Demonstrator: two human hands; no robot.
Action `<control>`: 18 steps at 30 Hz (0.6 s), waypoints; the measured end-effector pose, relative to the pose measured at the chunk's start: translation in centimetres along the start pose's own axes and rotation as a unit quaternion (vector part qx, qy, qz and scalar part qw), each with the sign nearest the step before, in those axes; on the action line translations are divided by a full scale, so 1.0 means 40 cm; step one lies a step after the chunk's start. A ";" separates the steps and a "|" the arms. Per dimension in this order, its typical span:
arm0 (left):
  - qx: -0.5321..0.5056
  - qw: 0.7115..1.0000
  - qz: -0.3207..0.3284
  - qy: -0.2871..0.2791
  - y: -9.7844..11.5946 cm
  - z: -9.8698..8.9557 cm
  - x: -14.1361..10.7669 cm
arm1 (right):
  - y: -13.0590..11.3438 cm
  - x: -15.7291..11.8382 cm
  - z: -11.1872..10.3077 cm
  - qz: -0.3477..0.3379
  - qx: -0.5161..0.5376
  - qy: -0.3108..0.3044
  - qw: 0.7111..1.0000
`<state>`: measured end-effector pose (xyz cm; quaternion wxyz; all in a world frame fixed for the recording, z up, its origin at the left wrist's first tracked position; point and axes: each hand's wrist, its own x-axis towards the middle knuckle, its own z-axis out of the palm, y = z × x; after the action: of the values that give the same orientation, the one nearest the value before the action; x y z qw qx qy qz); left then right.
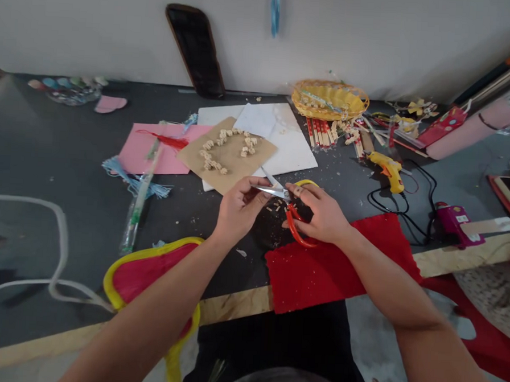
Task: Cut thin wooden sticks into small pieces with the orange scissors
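My right hand (322, 214) grips a pair of scissors (296, 227) with an orange-red handle loop and a yellow one. Their blades are spread apart and point left. My left hand (240, 210) is closed in a pinch at the tip of the lower blade; whatever lies between its fingers is too small to make out. Small pale clippings (275, 206) are scattered on the dark table below the blades. Just behind the hands, beige knotted pieces (213, 165) lie in a curve on a brown paper square (235, 161).
A red cloth (319, 268) lies under my right forearm. To the right are a yellow glue gun (386, 170) with its cord and a purple box (454, 224). At the back stand a wicker basket (302, 105) and a phone (196, 51). Pink paper (131, 147) lies left.
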<state>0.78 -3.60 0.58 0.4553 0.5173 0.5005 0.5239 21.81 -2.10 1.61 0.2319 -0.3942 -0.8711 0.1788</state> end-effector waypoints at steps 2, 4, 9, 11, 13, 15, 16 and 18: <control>-0.005 1.000 -0.001 0.005 -0.009 -0.003 -0.004 | -0.003 -0.001 0.003 0.000 -0.006 -0.002 1.000; -0.008 1.000 -0.008 0.006 -0.013 -0.004 -0.007 | -0.006 -0.002 0.003 0.000 -0.010 -0.003 1.000; -0.021 1.000 -0.019 -0.011 -0.011 -0.006 -0.008 | -0.011 -0.003 0.003 -0.008 -0.015 -0.003 1.000; -0.013 1.000 -0.018 -0.020 -0.009 -0.007 -0.007 | -0.011 -0.004 0.004 -0.008 -0.014 -0.004 1.000; -0.005 1.000 -0.014 -0.026 -0.004 -0.009 -0.007 | -0.010 -0.004 0.003 -0.008 -0.014 -0.012 1.000; 0.010 0.999 -0.009 -0.031 0.003 -0.011 -0.007 | -0.008 -0.004 0.002 -0.013 -0.017 -0.026 0.999; 0.021 0.999 -0.010 -0.035 0.008 -0.012 -0.008 | -0.008 -0.004 0.001 -0.019 -0.020 -0.031 0.999; 0.039 0.998 -0.014 -0.051 0.018 -0.014 -0.008 | -0.007 -0.003 -0.001 -0.034 -0.026 -0.037 0.998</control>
<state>0.27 -4.02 1.27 0.4672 0.5537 0.5042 0.4700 21.74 -2.35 1.74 0.1953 -0.3638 -0.8962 0.1623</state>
